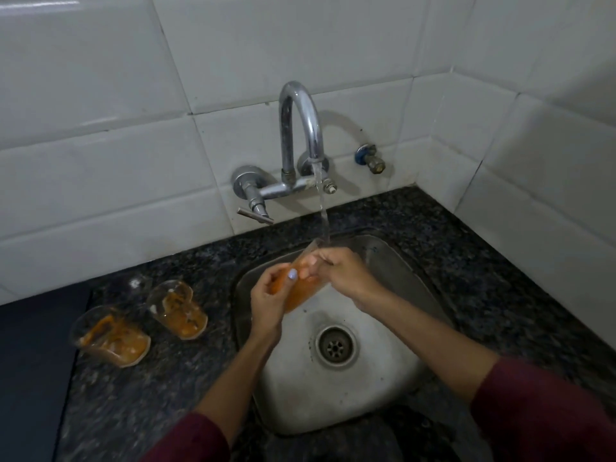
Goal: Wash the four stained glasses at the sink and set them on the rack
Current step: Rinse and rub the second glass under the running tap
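A stained glass (300,288) is held tilted over the sink (393,261), its rim raised into the water stream (323,215) from the tap (300,121). The left hand (270,301) is closed around the lower body of the glass; the right hand (343,275) is closed on the upper part near the rim, with fingers placed at or inside the mouth. Orange residue is visible across most of the glass wall, so this wash is judged to be at an early stage.

Two further stained glasses are seen on the tabletop (150,395) left of the sink: one (178,310) nearer the basin and one (110,335) beyond it, close together, both coated orange and unwashed. A faint clear shape behind them may be the fourth glass; this cannot be confirmed.

No rack is in view, and no clean glass is shown. No glass is judged finished: the held glass is to be rinsed and racked, and the rest remain.
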